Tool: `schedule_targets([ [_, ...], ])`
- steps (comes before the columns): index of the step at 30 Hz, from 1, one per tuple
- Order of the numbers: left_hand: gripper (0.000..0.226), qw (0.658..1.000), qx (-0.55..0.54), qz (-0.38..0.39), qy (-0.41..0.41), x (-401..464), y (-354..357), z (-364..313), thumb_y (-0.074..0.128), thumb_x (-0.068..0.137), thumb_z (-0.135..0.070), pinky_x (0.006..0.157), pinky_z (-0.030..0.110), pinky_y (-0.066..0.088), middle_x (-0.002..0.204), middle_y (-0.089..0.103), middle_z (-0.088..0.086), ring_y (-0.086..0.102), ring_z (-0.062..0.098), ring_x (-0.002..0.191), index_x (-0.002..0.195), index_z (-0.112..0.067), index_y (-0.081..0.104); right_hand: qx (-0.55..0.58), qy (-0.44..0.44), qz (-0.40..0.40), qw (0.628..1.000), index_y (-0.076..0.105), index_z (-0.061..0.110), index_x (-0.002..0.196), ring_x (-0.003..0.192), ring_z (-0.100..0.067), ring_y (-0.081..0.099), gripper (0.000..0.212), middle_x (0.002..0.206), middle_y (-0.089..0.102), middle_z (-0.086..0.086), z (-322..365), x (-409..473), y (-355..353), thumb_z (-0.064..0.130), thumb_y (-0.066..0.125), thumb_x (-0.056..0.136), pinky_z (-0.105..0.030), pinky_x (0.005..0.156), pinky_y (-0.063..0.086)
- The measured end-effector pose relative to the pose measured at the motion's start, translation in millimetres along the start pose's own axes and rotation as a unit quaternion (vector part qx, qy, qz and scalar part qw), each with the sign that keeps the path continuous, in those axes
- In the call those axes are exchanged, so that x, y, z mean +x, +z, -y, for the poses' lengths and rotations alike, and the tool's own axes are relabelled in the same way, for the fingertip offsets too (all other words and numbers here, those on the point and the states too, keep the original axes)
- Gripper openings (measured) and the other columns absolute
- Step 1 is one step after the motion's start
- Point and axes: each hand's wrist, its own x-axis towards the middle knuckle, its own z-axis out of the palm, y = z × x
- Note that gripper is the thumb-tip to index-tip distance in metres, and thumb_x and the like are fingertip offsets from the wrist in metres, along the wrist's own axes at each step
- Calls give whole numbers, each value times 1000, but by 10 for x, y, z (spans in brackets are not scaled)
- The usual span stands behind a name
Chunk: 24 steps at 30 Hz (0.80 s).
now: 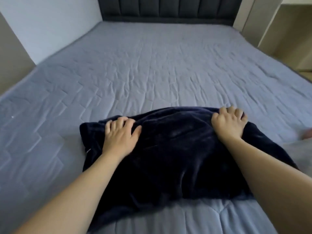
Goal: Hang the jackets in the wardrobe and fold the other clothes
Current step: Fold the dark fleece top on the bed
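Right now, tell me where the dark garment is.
The dark navy garment lies at the near edge of the bed, center-right in the head view, under both hands: left hand, right hand.

Soft, even daylight; wide-angle edges bend, slight motion blur.

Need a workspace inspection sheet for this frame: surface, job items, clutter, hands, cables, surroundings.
Surface: bed with a wrinkled blue-grey quilted cover.
Job's things: one dark navy garment lying on the near part of the bed, bunched at its far edge.
Clutter: blurred pinkish thing at the right edge, cannot tell what; small white speck on the cover at left.
Hands: left hand curled on the garment's far left edge; right hand has a grip on its far right edge. Motion blur on both.
Cables: nothing seen.
Surroundings: dark padded headboard, white wall at left, beige furniture at right.
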Motion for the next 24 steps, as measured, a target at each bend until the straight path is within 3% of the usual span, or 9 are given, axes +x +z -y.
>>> schedule_targets([
  [4, 55, 1000, -10, -29, 2, 80, 69, 15, 25, 92, -62, 109, 43, 16, 125, 51, 1, 47, 26, 118, 118, -26, 57, -17, 3, -16, 1000, 61, 7, 119, 120, -36, 39, 58, 127, 49, -19, 25, 132, 144, 35, 24, 87, -53, 105, 24],
  [9, 28, 997, -34, -66, 11, 54, -170, -99, 40, 100, -44, 110, 46, 14, 122, 41, -2, 38, 24, 117, 103, -26, 61, -6, -17, -24, 1000, 60, 3, 121, 120, -36, 36, 45, 127, 46, -19, -50, 63, -37, 25, 32, 93, -51, 107, 22],
  [12, 33, 990, -63, -126, -1, 341, -404, -168, 35, 100, -43, 100, 43, 15, 114, 35, -7, 34, 22, 108, 86, -28, 61, -24, -23, -73, 997, 57, -2, 118, 116, -38, 36, 39, 123, 43, -22, -62, 340, -328, 18, 35, 93, -52, 103, 25],
  [13, 35, 992, -56, -114, -6, 487, -474, -213, 33, 99, -45, 98, 42, 15, 112, 33, -9, 32, 21, 106, 86, -28, 61, -34, -20, -89, 995, 57, -3, 117, 116, -38, 35, 40, 123, 42, -22, -51, 468, -424, 19, 33, 94, -54, 102, 25],
  [16, 37, 997, 19, 27, -68, 801, -508, -301, 28, 100, -47, 101, 45, 17, 123, 36, -4, 30, 22, 112, 101, -32, 62, -34, -26, -80, 996, 53, -3, 121, 121, -37, 31, 43, 130, 38, -21, 11, 673, -512, 25, 28, 100, -56, 105, 22],
  [18, 24, 994, 60, 51, -75, 785, -336, -303, 37, 100, -38, 103, 48, 18, 126, 37, 0, 32, 25, 115, 110, -32, 58, -37, -61, -48, 996, 52, -1, 124, 123, -37, 34, 40, 132, 40, -21, 49, 530, -292, 25, 32, 102, -52, 108, 20],
  [20, 23, 998, 59, -29, -16, 656, -152, -345, 46, 96, -23, 100, 45, 21, 123, 41, 0, 36, 27, 112, 115, -31, 57, -36, -108, -71, 991, 57, 3, 116, 117, -36, 41, 33, 122, 51, -18, 35, 286, 39, 24, 34, 102, -49, 109, 22],
  [22, 22, 989, -16, -117, 85, 659, -119, -468, 46, 94, -24, 92, 42, 27, 114, 51, -1, 45, 27, 104, 108, -27, 63, 21, -118, -124, 985, 60, 10, 100, 107, -34, 46, 32, 107, 58, -12, -1, 229, 216, 29, 34, 101, -48, 108, 24],
  [24, 37, 982, -117, -42, 142, 773, -236, -685, 33, 95, -47, 85, 36, 30, 101, 57, -8, 49, 23, 99, 93, -28, 65, 110, -83, -141, 980, 58, 14, 89, 102, -32, 48, 34, 99, 59, -8, -49, 310, 228, 35, 33, 98, -46, 104, 28],
])
